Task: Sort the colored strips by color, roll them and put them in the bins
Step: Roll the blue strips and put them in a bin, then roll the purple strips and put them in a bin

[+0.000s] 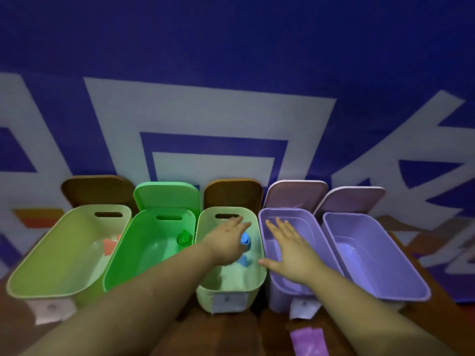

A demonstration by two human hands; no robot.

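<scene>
Inside the middle bin (261, 274), blue rolled strips (245, 238), loosely coiled.

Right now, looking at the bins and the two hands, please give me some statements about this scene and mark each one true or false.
1. Five open bins stand in a row. True.
2. The green roll lies in the bright green bin. True.
3. The right hand holds a purple strip. False: its fingers are straight over the left purple bin and hold nothing.
4. The blue rolls lie in the far right purple bin. False: they lie in the middle pale green bin, under the left hand.
5. A purple strip lies on the table in front of the bins. True.
</scene>
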